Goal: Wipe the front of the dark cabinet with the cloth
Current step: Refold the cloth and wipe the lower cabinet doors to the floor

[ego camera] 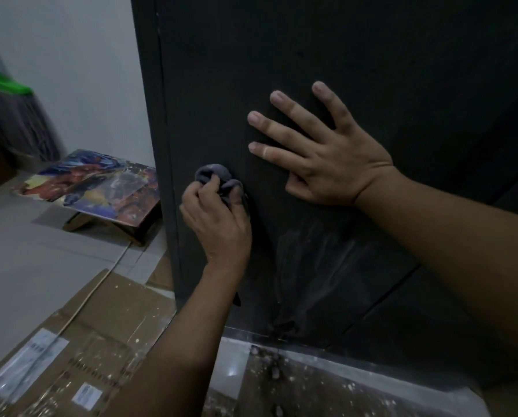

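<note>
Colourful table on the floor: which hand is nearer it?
Left. The left hand, gripping the cloth, is just right of the colourful table; the right hand lies flat on the cabinet, farther right.

Pale floor point(17, 236) with flattened cardboard point(107, 320), low colourful table point(95, 182), dark cabinet point(342, 55)

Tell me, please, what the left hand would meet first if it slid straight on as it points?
Probably the lowest finger of the right hand, spread flat on the cabinet: the left hand, gripping the cloth, points up and slightly right towards it.
</note>
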Motion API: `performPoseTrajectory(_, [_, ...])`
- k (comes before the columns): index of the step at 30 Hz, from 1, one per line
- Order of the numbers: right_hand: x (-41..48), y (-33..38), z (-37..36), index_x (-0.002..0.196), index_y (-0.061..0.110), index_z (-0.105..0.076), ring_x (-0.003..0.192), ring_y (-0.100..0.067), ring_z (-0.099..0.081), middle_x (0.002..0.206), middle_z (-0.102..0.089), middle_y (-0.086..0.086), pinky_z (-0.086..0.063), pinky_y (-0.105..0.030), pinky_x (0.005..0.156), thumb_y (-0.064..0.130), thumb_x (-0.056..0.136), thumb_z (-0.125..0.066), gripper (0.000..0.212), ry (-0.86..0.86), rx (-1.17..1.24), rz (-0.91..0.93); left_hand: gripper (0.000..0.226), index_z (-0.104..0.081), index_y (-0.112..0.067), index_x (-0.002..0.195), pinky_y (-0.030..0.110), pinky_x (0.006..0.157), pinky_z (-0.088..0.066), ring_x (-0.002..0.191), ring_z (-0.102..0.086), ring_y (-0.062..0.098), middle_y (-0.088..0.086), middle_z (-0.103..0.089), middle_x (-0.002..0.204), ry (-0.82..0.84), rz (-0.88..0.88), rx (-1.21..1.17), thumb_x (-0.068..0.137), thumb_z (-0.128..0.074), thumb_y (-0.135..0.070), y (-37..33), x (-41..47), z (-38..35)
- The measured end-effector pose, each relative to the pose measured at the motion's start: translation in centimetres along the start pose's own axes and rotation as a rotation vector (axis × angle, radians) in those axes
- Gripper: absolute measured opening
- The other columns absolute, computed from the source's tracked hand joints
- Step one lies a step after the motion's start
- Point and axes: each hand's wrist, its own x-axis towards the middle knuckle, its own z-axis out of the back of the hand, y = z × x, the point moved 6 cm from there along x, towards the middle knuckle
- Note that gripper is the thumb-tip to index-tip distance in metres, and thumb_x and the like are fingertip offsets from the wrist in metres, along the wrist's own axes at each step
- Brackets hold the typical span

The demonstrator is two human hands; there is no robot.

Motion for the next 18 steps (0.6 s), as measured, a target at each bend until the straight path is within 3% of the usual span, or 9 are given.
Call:
performPoseTrajectory(2, [0.0, 0.0, 0.0, 0.157, 0.026, -0.033, 0.154, -0.037, -0.017, 0.168, -0.017, -0.008, -0.002, -0.06, 0.119, 0.045, 0.1, -0.035, 0.06, -0.004, -0.002, -0.002, 0.03, -0.043, -0.012, 0.118, 0.031, 0.085, -0.027, 0.098, -0.038, 0.026, 0.028, -0.051, 0.113, 0.0, -0.061, -0.044, 0.103, -0.046, -0.037, -0.2, 0.0, 0.1])
performPoseTrajectory(7, [0.0, 0.1, -0.1, 0.156, 0.026, -0.034, 0.154, -0.037, -0.018, 0.168, -0.018, -0.007, -0.004, -0.061, 0.119, 0.044, 0.099, -0.035, 0.06, -0.003, -0.001, -0.013, 0.028, -0.047, -0.015, 0.119, 0.04, 0.083, -0.034, 0.094, -0.049, 0.037, 0.02, -0.044, 0.119, 0.093, -0.284, 0.009, 0.097, -0.059, -0.026, 0.0, -2.1, -0.8])
performPoseTrajectory(13, [0.0, 0.3, -0.2, 0.156, 0.025, -0.036, 0.153, -0.038, -0.019, 0.168, -0.02, -0.008, -0.007, -0.062, 0.118, 0.043, 0.1, -0.034, 0.059, -0.006, -0.011, -0.014, 0.036, -0.048, -0.017, 0.119, 0.046, 0.083, -0.037, 0.097, -0.044, 0.033, 0.017, -0.038, 0.121, 0.247, -0.433, 0.084, 0.085, -0.061, -0.023, 2.7, -5.0, -1.4])
performPoseTrajectory(15, [0.0, 0.4, -0.2, 0.156, 0.025, -0.036, 0.153, -0.038, -0.018, 0.168, -0.019, -0.008, -0.006, -0.062, 0.118, 0.042, 0.1, -0.034, 0.058, 0.001, -0.006, -0.013, 0.034, -0.051, -0.012, 0.117, 0.044, 0.083, -0.036, 0.098, -0.044, 0.033, 0.019, -0.041, 0.117, 0.237, -0.332, 0.071, 0.086, -0.062, -0.023, 4.6, -5.0, -0.9])
performPoseTrajectory(18, [-0.1, 0.4, -0.1, 0.156, 0.025, -0.035, 0.153, -0.039, -0.018, 0.168, -0.019, -0.008, -0.005, -0.062, 0.118, 0.042, 0.1, -0.033, 0.058, 0.003, 0.004, -0.011, 0.038, -0.054, 0.001, 0.115, 0.042, 0.088, -0.036, 0.102, -0.041, 0.032, 0.031, -0.05, 0.111, 0.172, 0.046, 0.015, 0.097, -0.054, -0.032, 8.1, -4.6, 0.0])
